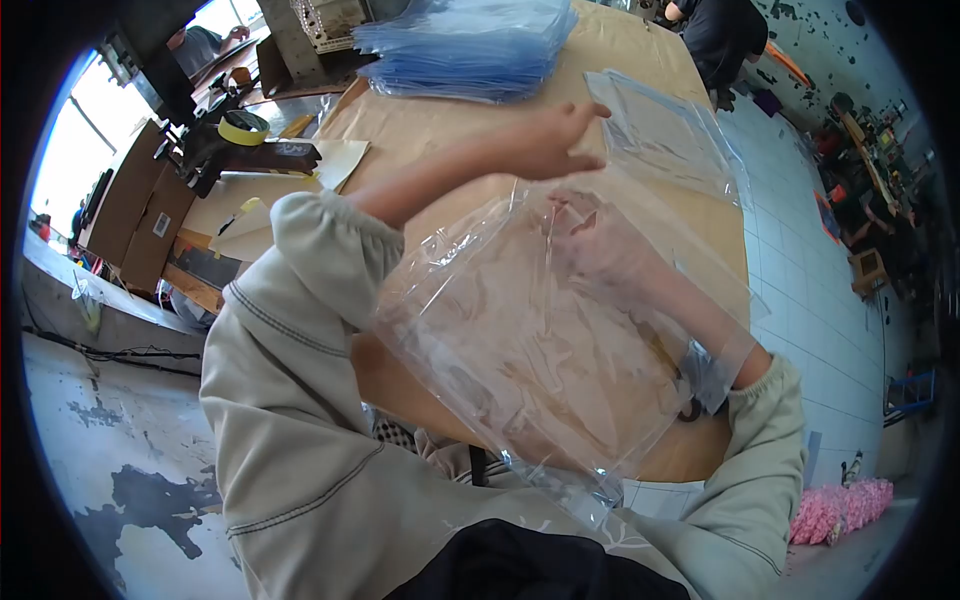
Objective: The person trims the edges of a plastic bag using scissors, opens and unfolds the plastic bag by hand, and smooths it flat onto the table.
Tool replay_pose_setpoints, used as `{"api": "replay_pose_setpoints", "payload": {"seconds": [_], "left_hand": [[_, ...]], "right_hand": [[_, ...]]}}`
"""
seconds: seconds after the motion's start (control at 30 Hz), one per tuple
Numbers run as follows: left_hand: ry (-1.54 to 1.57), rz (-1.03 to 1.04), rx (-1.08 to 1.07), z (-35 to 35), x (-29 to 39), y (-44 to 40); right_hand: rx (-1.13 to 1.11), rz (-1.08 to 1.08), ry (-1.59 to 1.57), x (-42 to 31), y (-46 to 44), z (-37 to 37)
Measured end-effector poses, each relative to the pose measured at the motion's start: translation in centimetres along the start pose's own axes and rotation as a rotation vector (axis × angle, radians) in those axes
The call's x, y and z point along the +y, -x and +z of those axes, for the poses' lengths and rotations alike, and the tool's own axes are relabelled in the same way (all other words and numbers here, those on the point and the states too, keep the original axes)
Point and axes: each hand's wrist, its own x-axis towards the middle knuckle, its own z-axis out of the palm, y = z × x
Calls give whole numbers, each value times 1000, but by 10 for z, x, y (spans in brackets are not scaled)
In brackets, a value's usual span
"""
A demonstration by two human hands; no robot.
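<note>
A large clear plastic bag (540, 340) lies slanted across the front of the table and hangs over its near edge. My right hand (605, 240) shows through the clear film, which also covers much of that forearm. Its fingers are curled against the plastic near the bag's far end. My left hand (565, 140) is just above and beyond that end, with thumb and forefinger apart and nothing between them. Another clear plastic bag (665, 140) lies flat on the table beyond my hands. Dark scissor handles (690, 408) peek out by the near right edge, partly hidden by plastic.
A thick stack of bluish clear plastic bags (470, 50) sits at the table's far side. A dark machine arm with a yellow tape roll (243, 127) stands left. A co-worker in dark clothing (725, 45) is at far right. Pink bundled material (840, 510) lies on the floor.
</note>
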Motion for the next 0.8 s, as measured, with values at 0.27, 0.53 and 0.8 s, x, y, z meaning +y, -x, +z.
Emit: {"api": "replay_pose_setpoints", "payload": {"seconds": [0.27, 0.53, 0.8], "left_hand": [[-406, 272, -277, 38, 146, 142], [-201, 364, -337, 63, 124, 188], [-106, 342, -353, 62, 123, 185]], "right_hand": [[376, 222, 41, 11, -37, 5], [599, 235, -83, 4, -53, 7], [753, -363, -246, 13, -61, 13]]}}
